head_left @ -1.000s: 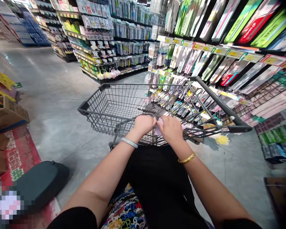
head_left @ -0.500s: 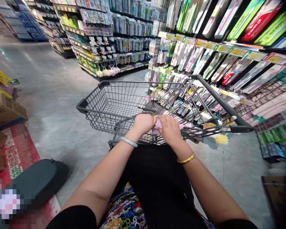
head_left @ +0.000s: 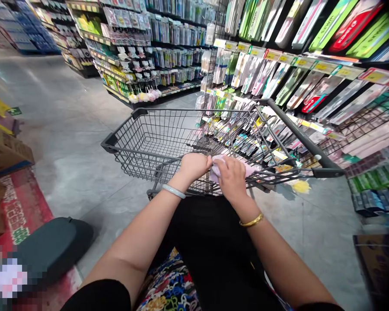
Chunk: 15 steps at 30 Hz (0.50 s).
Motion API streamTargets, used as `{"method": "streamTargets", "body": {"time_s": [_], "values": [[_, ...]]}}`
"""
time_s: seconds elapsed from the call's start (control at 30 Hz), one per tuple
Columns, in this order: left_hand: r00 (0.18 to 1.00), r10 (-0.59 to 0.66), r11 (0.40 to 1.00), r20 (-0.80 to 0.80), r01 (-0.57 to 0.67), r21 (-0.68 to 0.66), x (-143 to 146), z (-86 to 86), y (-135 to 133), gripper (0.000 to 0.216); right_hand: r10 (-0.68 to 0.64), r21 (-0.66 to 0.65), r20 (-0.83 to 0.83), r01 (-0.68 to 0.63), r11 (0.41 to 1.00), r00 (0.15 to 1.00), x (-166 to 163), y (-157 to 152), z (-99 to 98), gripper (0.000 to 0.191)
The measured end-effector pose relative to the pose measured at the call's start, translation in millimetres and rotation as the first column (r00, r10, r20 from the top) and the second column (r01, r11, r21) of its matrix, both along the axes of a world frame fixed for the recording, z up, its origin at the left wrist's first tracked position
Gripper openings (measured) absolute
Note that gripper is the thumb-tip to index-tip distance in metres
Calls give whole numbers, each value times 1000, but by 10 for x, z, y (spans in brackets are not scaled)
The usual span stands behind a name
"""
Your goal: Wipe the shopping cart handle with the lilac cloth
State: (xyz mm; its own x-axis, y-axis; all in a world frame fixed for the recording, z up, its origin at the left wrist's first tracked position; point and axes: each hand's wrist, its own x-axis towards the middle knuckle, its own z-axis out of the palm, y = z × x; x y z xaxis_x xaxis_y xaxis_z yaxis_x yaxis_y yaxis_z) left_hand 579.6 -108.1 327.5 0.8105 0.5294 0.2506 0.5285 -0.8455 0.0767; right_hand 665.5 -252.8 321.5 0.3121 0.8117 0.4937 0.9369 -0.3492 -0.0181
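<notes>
Black clothing (head_left: 214, 242) nearest, forearms over it. Pale bangle (head_left: 174, 191) on left wrist, gold bangle (head_left: 251, 221) on right. Left hand (head_left: 194, 166) and right hand (head_left: 231, 179) close together at near rim of wire shopping cart (head_left: 142, 142), both pinching pink soft item (head_left: 215, 164). Versus second ago: right hand sits lower, more pink shows above it. Item remains gripped over rim, not let go. Beyond: shelves of hanging packets (head_left: 278, 77).

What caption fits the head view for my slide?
Left hand and right hand pinch a pale pink item over a grey wire cart beside stocked shelves.
</notes>
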Motion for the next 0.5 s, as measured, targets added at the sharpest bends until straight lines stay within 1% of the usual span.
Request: {"method": "streamTargets", "body": {"time_s": [0.03, 0.1, 0.13, 0.2, 0.27, 0.37, 0.43, 0.5], "values": [[1000, -2, 1000, -8, 2, -1, -4, 9, 10, 61, 29, -14, 3, -29, 999, 1000, 35, -24, 8, 46], [1000, -1, 1000, -22, 1, -9, -8, 20, 21, 62, 61, -59, -9, -62, 996, 998, 203, -161, 55, 47], [1000, 2, 1000, -24, -2, -15, -7, 21, 23, 62, 54, -76, -5, -55, 996, 999, 305, -257, 83, 47], [1000, 12, 1000, -19, -13, -27, 1, 13, 22, 62, -4, -71, 33, 7, 997, 999, 461, -444, 110, 44], [1000, 26, 999, -6, -26, -30, 12, 1, 25, 61, -81, -2, 86, 81, 997, 993, 492, -559, 59, 40], [999, 43, 998, -9, -43, -38, 19, -7, 47, 61, -172, 177, 119, 150, 973, 978, 356, -545, -153, 37], [999, 43, 998, -26, -44, -43, 7, 0, 79, 61, -180, 272, 118, 142, 952, 977, 267, -482, -291, 37], [998, 34, 998, -45, -36, -42, -18, 15, 126, 61, -125, 304, 124, 82, 949, 984, 265, -465, -341, 38]]}}
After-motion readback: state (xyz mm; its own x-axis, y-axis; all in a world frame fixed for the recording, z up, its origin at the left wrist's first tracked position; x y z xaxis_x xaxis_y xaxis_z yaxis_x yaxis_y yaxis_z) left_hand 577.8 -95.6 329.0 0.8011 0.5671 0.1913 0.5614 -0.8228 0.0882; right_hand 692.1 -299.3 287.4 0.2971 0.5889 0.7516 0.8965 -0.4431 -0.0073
